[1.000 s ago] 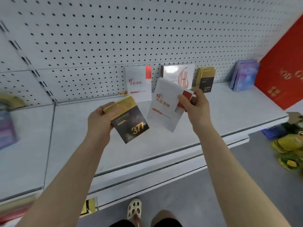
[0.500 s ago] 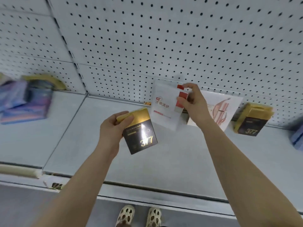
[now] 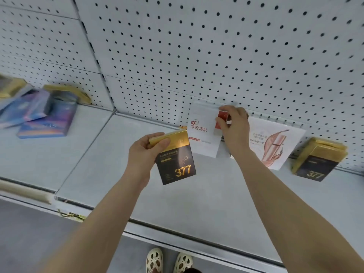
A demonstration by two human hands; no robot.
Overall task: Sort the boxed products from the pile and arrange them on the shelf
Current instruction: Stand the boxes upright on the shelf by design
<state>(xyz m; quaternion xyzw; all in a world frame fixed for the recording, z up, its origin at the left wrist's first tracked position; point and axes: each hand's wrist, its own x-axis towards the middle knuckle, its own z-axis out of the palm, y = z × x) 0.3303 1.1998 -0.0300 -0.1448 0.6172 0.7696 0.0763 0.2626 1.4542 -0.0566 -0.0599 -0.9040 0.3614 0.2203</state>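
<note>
My left hand (image 3: pixel 144 152) grips a black and gold box marked 377 (image 3: pixel 176 162) by its gold top, above the grey shelf (image 3: pixel 197 194). My right hand (image 3: pixel 234 128) pinches the red corner of a white box with red lettering (image 3: pixel 202 133), held upright at the back of the shelf against the pegboard. Right of it a white box with a pink tube picture (image 3: pixel 273 142) leans on the pegboard. A second black and gold 377 box (image 3: pixel 317 160) stands further right.
A loose pile of blue-purple and gold boxes (image 3: pixel 41 113) lies on the neighbouring shelf section at the left. The white pegboard wall (image 3: pixel 197 56) closes the back. My feet in light sandals (image 3: pixel 169 261) show below the shelf's front edge.
The view has swung left and closer. My right hand carried the white box back to the pegboard, where it now stands upright. My left hand still holds the 377 box.
</note>
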